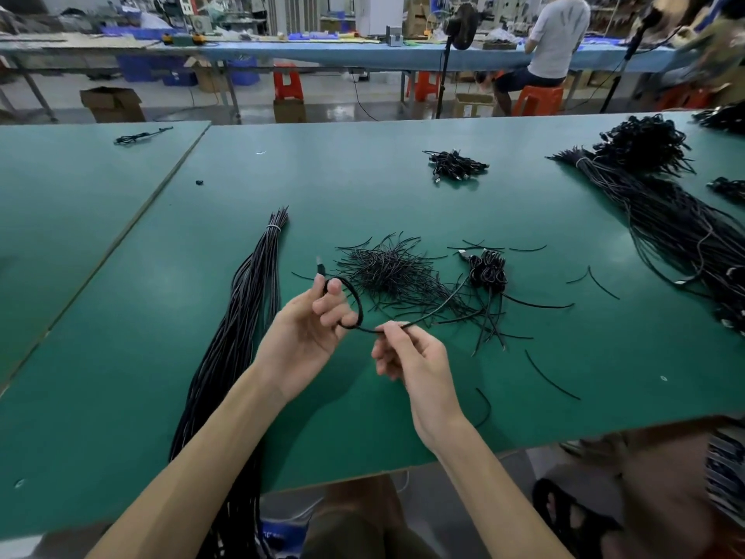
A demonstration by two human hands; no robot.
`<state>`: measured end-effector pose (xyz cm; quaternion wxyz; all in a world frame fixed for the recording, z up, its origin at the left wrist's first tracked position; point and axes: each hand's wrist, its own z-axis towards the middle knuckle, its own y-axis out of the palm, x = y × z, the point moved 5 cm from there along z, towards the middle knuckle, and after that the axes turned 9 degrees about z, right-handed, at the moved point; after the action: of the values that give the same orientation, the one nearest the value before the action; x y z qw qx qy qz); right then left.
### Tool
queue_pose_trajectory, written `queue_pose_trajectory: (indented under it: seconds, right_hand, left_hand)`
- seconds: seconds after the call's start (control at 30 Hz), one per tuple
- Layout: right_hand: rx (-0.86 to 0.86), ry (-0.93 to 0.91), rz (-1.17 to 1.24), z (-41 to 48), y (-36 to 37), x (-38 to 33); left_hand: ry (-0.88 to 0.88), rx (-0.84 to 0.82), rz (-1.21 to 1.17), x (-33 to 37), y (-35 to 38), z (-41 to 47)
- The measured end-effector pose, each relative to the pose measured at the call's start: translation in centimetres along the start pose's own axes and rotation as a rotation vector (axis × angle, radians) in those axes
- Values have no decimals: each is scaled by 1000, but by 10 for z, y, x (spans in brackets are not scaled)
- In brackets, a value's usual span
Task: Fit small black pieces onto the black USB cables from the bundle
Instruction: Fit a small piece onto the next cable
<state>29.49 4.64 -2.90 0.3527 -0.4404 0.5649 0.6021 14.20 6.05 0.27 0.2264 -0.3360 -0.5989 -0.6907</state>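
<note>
My left hand [310,328] grips a coiled loop of black USB cable [356,306] above the green table [121,316]; the cable's plug end [320,266] sticks up past my thumb. Just right of the loop, my right hand [407,357] pinches the same cable between thumb and forefinger, and the cable runs on to the right. A long tied bundle of black cables [250,308] lies left of my hands and hangs over the near edge. Behind my hands sits a pile of thin black pieces [387,272]. A small heap of coiled cables [487,272] lies to its right.
Loose black strands [552,379] are scattered at the right. A big bundle of cables [665,211] fills the far right, and a small heap [455,165] lies at the back. A seam [161,195] splits the table at the left. A person [552,38] sits at a far bench.
</note>
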Motion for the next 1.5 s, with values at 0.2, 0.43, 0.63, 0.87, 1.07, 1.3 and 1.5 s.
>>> queue_pose_trajectory:
  seconds: [0.2,0.43,0.63,0.87,1.07,1.3,1.5]
  right_hand:
    - [69,-15,4,2,-5,3]
    - [88,-86,-27,1,-3,3]
    - [93,-67,100,1,-6,-1]
    - [64,-41,169,0,-5,-2]
    - [1,-40,113,0,-2,-1]
    - [-130,-84,-65,-2,9,-1]
    - [-112,-77,-45,-2,5,-1]
  left_hand:
    - [-41,-168,551,-11,7,-6]
    - [457,-32,1963,-17,10,-10]
    - [637,23,2105,-23,20,-13]
    - [529,227,1839,-22,10,-9]
    - [210,192,991,-22,0,-3]
    - [15,123,285,-20,-6,-1]
    - [14,150,194,-15,-7,1]
